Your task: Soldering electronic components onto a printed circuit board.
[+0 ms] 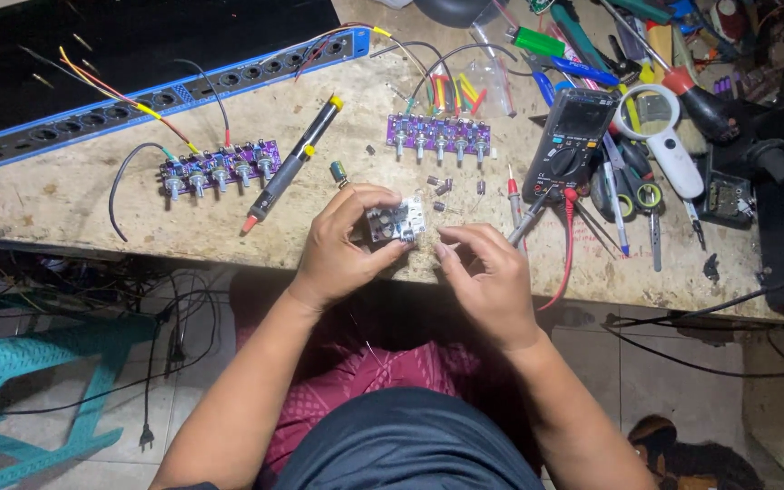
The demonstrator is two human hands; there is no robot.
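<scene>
My left hand (342, 245) grips a small white circuit board (396, 220) over the front edge of the worn workbench (65, 195). My right hand (487, 272) sits just right of the board, fingers curled and pinched close together; whether it holds a tiny part cannot be made out. Loose small components (442, 188) lie on the bench just behind the board. A green capacitor (338, 170) lies behind my left hand.
Two purple boards with knob shafts (220, 168) (439, 136) lie on the bench, a black soldering pen (290, 165) between them. A blue panel with holes (165, 91) runs along the back left. A multimeter (572, 143), magnifier (660, 122) and tools crowd the right. A teal stool (20, 372) stands lower left.
</scene>
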